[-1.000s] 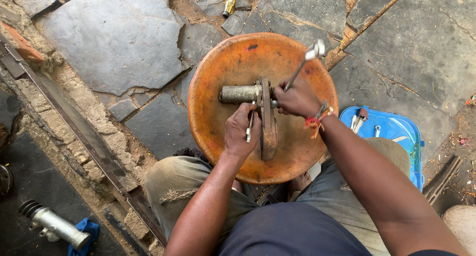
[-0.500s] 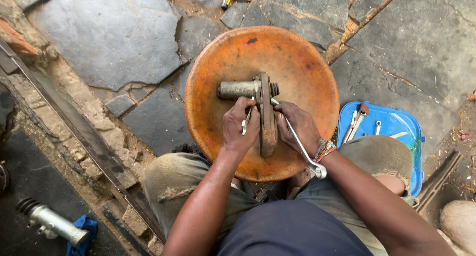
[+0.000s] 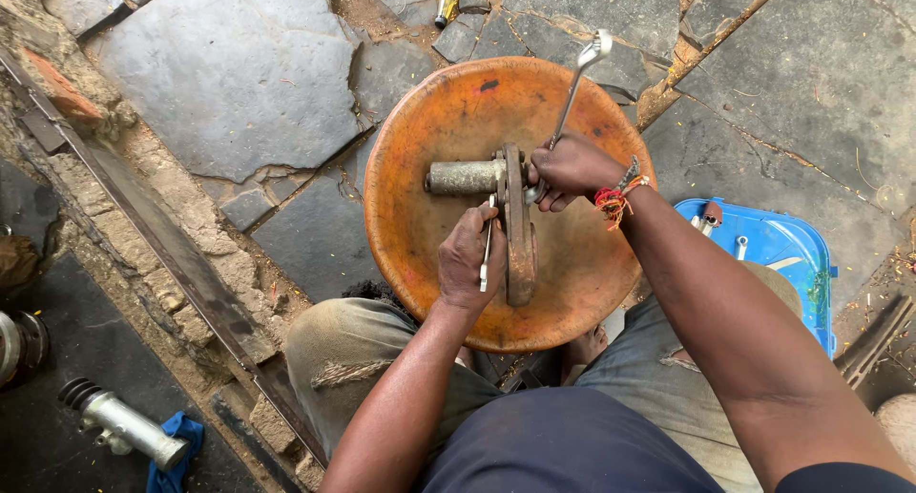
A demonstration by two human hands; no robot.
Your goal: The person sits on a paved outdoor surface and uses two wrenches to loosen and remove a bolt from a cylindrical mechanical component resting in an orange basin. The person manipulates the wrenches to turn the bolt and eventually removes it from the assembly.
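Since half a second ago I see the right hand [image 3: 565, 171] has swung the wrench [image 3: 575, 81] from low beside the wrist to pointing up and away. Fingers closed round its handle. Left hand [image 3: 470, 260], clenched on a second wrench [image 3: 488, 254], braces the rusty part [image 3: 516, 228] on the orange basin [image 3: 420, 149], countering the turn.

We cannot see where the wrench [image 3: 572, 87] meets the rusty metal part [image 3: 513, 221]; the right hand [image 3: 571, 171] covers that joint. The left hand [image 3: 469, 259] hides most of the second, slimmer tool [image 3: 487, 254] in its grip. The blue tray [image 3: 797, 254] at right is partly hidden behind the right forearm, its contents too small to identify. The grey cylinder [image 3: 119, 424] at near left is partly wrapped by a blue cloth [image 3: 176, 455], which the lower edge cuts off.
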